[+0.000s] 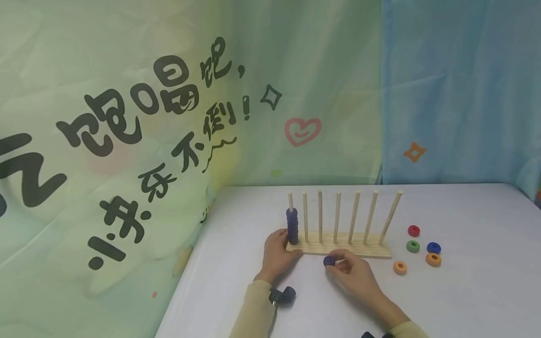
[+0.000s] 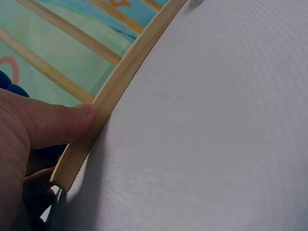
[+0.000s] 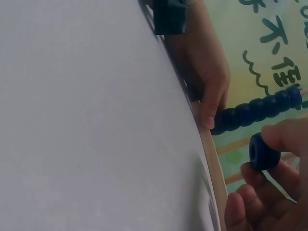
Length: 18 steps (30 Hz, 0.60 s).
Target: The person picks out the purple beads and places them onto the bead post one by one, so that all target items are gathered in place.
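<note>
A wooden peg rack (image 1: 338,249) with several upright pegs stands on the table. Dark blue beads (image 1: 292,226) are stacked on its leftmost peg, and the peg's tip shows above them. My left hand (image 1: 276,253) grips the left end of the base, its thumb (image 2: 62,122) against the front edge; its other fingers are partly hidden behind the wood. In front of the rack, my right hand (image 1: 355,274) pinches a dark blue bead (image 3: 263,153) between thumb and fingers. The bead's hole shows in the right wrist view.
To the right of the rack lie loose beads: a red bead (image 1: 413,230), a green bead (image 1: 413,246), a blue bead (image 1: 433,247) and two orange beads (image 1: 400,268). A white cloth covers the table (image 1: 477,291). Printed curtains (image 1: 304,94) hang behind and at the left.
</note>
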Each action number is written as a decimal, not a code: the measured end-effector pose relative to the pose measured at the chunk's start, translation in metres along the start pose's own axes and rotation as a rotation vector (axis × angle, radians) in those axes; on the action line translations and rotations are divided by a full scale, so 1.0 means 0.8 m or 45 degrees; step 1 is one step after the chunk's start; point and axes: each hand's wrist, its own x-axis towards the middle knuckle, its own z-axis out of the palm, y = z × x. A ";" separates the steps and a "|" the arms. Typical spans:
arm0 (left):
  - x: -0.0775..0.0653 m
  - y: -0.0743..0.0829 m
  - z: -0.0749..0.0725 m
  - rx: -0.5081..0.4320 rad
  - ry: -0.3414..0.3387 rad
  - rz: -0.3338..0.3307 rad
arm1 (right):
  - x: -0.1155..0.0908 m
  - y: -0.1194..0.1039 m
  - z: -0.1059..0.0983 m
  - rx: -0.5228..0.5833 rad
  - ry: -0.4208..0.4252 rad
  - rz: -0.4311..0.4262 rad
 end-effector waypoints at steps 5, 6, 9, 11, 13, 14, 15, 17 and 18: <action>0.000 0.000 0.001 0.008 0.010 0.007 | 0.008 -0.013 -0.003 -0.048 0.018 -0.125; 0.000 -0.001 0.001 0.008 0.011 0.005 | 0.010 -0.015 -0.003 -0.063 0.028 -0.142; 0.000 -0.001 0.002 0.006 0.009 -0.007 | 0.017 -0.022 -0.004 -0.084 0.056 -0.205; 0.000 -0.002 0.003 0.004 0.008 -0.012 | 0.022 -0.025 -0.005 -0.103 0.065 -0.235; 0.000 -0.002 0.003 0.007 0.007 -0.012 | 0.027 -0.027 -0.005 -0.126 0.070 -0.262; 0.000 -0.002 0.003 0.004 0.007 -0.013 | 0.029 -0.029 -0.005 -0.136 0.067 -0.270; 0.000 -0.002 0.003 0.003 0.008 -0.011 | 0.032 -0.030 -0.005 -0.149 0.066 -0.277; 0.000 -0.002 0.003 0.002 0.009 -0.010 | 0.037 -0.034 -0.005 -0.156 0.063 -0.287; 0.000 -0.002 0.003 0.003 0.012 -0.007 | 0.040 -0.037 -0.005 -0.152 0.063 -0.288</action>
